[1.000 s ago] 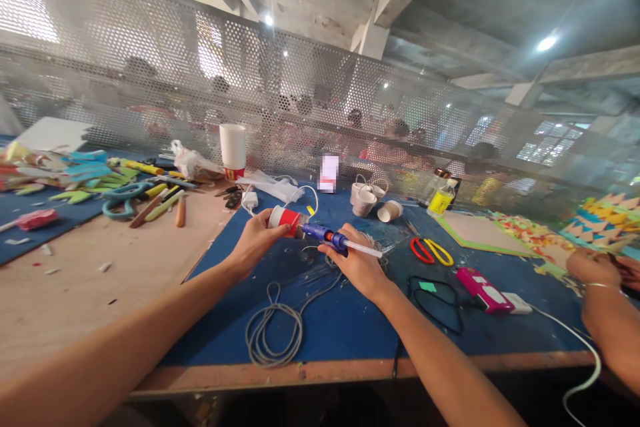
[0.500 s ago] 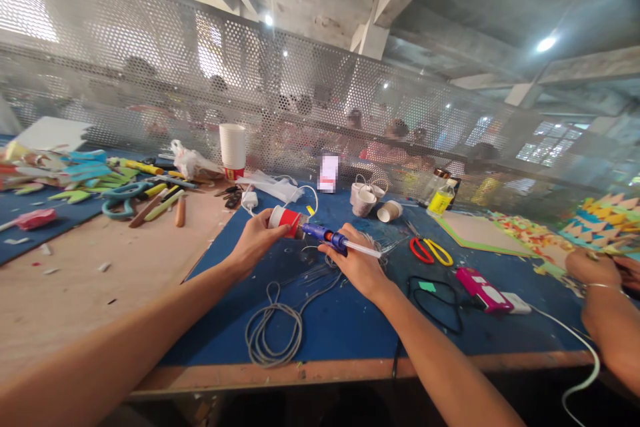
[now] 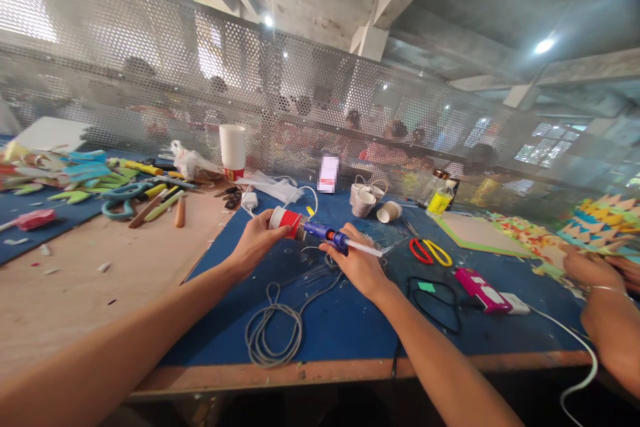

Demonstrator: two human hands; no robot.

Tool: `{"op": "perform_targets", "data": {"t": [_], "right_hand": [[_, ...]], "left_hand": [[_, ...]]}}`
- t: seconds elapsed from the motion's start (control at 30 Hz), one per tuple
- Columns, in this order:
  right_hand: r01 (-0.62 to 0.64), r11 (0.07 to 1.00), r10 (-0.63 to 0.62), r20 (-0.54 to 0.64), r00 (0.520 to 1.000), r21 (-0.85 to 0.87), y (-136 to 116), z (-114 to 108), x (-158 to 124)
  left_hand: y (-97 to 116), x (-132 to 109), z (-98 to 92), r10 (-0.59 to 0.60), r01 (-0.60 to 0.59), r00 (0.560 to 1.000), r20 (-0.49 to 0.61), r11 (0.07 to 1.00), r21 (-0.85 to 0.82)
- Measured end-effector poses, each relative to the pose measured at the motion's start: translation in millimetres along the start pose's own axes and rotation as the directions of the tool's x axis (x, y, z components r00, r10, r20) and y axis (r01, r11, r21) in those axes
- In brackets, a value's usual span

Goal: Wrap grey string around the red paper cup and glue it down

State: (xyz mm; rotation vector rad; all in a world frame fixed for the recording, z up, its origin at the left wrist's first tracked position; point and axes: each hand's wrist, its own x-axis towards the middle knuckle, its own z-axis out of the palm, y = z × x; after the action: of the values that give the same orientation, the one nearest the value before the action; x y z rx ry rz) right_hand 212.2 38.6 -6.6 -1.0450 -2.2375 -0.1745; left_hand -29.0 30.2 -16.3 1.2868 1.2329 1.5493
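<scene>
My left hand [image 3: 257, 240] grips a red and white paper cup [image 3: 286, 219] tipped on its side, its far end turned to the right. In my right hand [image 3: 361, 263] is a blue hot glue gun [image 3: 325, 234], with a clear glue stick [image 3: 364, 248] jutting from its back. The gun's tip points left and lies at the end of the cup; whether it touches cannot be made out. Below both hands, a coil of grey cord [image 3: 274, 333] rests on the blue table mat [image 3: 215, 327].
Small cups [image 3: 364, 201], red and yellow scissors [image 3: 431, 252], a bottle [image 3: 440, 199] and a magenta power strip [image 3: 483, 290] lie to the right. A cup stack [image 3: 233, 150] and tools [image 3: 155, 203] are on the left. Another person's hand [image 3: 593, 270] works at far right.
My hands, the cup and the glue gun hold almost the same place. The other person's hand at far right has shifted slightly.
</scene>
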Motion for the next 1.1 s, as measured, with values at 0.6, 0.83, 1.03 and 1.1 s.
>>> {"op": "perform_targets", "data": {"t": [0.6, 0.83, 1.03, 1.1], "right_hand": [[-0.006, 1.000, 0.006, -0.049, 0.999, -0.010, 2.5, 1.2, -0.9], [-0.011, 1.000, 0.011, -0.074, 0.997, -0.005, 5.0, 3.3, -1.9], [-0.016, 1.000, 0.016, -0.057, 0.998, -0.008, 3.8, 2.2, -1.7], [-0.019, 1.000, 0.018, -0.045, 0.999, -0.007, 3.1, 1.6, -1.7]], "left_hand": [[6.3, -4.3, 2.5, 0.002, -0.001, 0.999, 0.034, 1.000, -0.019], [6.7, -4.3, 2.4, 0.012, -0.013, 0.999, 0.036, 1.000, 0.010], [3.5, -3.4, 1.1, 0.022, -0.022, 0.999, 0.041, 1.000, 0.006], [2.2, -2.9, 0.5, 0.024, -0.024, 0.999, 0.042, 1.000, 0.009]]}}
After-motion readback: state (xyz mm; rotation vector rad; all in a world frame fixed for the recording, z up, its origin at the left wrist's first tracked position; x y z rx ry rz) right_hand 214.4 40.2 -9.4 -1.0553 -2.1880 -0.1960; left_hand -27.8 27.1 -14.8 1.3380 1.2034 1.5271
